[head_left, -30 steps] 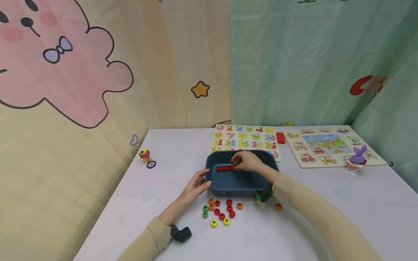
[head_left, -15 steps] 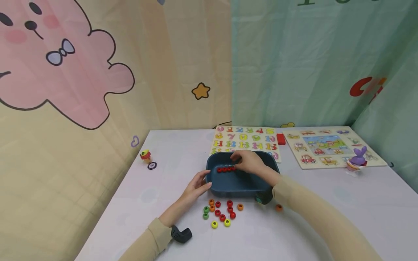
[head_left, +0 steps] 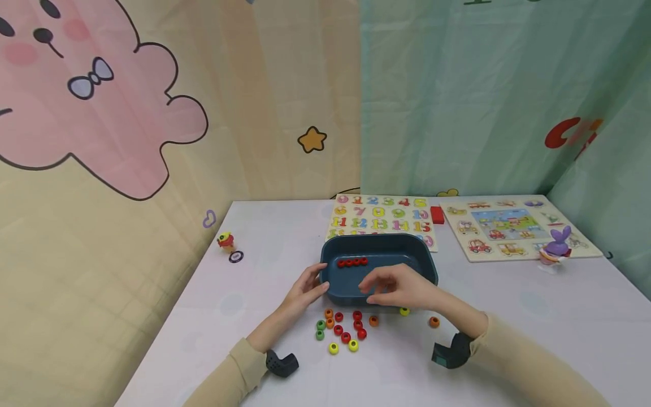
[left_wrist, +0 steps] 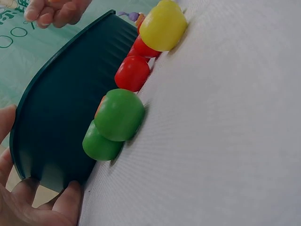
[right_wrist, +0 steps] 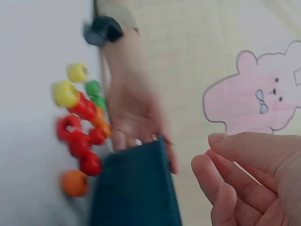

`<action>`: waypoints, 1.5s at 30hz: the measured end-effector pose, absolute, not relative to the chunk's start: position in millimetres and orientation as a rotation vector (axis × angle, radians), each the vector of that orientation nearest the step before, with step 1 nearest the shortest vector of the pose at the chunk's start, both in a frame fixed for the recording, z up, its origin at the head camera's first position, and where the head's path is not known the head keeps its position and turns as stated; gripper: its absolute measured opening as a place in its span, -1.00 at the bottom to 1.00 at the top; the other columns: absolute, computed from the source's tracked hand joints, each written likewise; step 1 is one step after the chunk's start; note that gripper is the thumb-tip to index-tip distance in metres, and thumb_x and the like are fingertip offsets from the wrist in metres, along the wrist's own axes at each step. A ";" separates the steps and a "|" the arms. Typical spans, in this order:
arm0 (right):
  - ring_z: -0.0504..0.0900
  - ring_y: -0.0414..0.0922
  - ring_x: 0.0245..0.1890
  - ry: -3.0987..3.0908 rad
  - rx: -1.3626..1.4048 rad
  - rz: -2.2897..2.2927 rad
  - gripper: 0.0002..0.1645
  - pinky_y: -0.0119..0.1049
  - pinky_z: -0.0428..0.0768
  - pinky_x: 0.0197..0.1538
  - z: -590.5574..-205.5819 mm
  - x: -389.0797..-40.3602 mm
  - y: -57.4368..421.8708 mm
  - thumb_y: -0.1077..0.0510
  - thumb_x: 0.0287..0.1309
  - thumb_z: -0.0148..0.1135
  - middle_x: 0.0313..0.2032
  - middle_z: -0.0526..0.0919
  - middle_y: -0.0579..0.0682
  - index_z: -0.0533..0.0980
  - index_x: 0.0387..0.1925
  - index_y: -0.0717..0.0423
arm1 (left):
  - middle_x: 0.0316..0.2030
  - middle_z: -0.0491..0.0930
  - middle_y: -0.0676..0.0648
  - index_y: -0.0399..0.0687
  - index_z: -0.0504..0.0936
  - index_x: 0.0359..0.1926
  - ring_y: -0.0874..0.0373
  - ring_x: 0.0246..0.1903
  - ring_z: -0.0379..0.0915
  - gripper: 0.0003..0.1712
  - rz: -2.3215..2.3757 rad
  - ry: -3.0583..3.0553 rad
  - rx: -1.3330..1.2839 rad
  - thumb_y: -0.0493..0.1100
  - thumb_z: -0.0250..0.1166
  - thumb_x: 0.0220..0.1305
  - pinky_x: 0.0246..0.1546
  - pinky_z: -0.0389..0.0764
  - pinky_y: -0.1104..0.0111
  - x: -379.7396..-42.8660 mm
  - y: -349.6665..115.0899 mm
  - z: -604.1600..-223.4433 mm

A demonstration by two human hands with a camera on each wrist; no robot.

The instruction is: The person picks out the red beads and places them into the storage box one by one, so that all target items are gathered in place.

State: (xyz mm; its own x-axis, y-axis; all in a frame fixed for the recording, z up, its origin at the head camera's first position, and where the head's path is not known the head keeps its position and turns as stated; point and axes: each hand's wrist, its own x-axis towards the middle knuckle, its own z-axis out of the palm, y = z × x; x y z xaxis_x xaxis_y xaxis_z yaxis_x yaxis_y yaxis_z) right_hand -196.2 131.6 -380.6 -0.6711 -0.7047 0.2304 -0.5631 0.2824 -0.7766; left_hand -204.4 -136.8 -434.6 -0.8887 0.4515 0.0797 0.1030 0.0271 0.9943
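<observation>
My left hand [head_left: 305,289] rests on the left end of a dark blue plastic bin [head_left: 356,299], thumb and fingers spread against its wall and rim. In the left wrist view its fingertips touch the bin's outer side. Inside the bin, a short row of red beads [head_left: 352,262] lies near the far wall. My right hand [head_left: 399,287] hovers over the bin's front edge, fingers loosely bent, thumb and fingertips apart. The right wrist view shows this hand [right_wrist: 256,179] holding nothing. Red, orange, green and yellow beads [head_left: 345,337] lie loose before the bin.
A number puzzle board [head_left: 378,215] lies behind the bin, a red block [head_left: 437,215] beside it. Further right are a vehicle puzzle board [head_left: 508,226] and a purple rabbit toy [head_left: 556,243]. A small toy [head_left: 226,242] and a round disc [head_left: 236,256] sit at the left.
My right hand has left the row of red beads and moved back toward me over the bin's front edge, its fingers parting. The left hand and the bin stay in place.
</observation>
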 end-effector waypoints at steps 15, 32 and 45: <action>0.47 -0.37 -0.45 2.475 -1.168 -1.175 -0.73 -0.47 0.51 -0.45 -427.8 -162.8 118.5 0.10 -0.01 0.30 -0.29 0.59 -0.23 0.55 -0.19 -0.13 | 0.32 0.01 -0.11 -0.19 0.08 0.29 -0.08 0.27 -0.08 -0.38 1.932 2.073 0.554 -0.18 0.08 0.27 0.14 0.14 0.04 -204.7 -137.0 -435.2; 0.44 -0.40 -0.49 2.444 -1.197 -1.127 -0.76 -0.49 0.49 -0.43 -448.9 -163.8 113.3 0.08 -0.05 0.33 -0.37 0.56 -0.36 0.56 -0.25 -0.21 | 0.32 0.03 -0.04 -0.03 0.14 0.28 -0.06 0.27 -0.07 -0.35 1.949 2.097 0.569 -0.03 0.15 0.22 0.12 0.21 0.11 -218.1 -140.4 -460.3; 0.45 -0.38 -0.47 2.433 -1.196 -1.088 -0.73 -0.48 0.48 -0.45 -434.6 -163.3 116.9 0.10 -0.03 0.31 -0.37 0.56 -0.36 0.56 -0.22 -0.20 | 0.31 0.05 -0.02 -0.04 0.14 0.27 -0.03 0.27 -0.05 -0.37 1.954 2.086 0.583 -0.07 0.14 0.23 0.12 0.22 0.14 -219.1 -141.0 -461.0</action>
State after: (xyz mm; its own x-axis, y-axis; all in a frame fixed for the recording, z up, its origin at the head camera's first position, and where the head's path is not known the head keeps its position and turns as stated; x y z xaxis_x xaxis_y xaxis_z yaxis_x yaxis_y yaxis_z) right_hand -163.3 116.9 -434.6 -0.6447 -0.7551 0.1190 -0.5919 0.3946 -0.7028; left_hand -219.1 -141.0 -461.0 -0.8960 0.4315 0.1052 0.1333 0.0353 0.9905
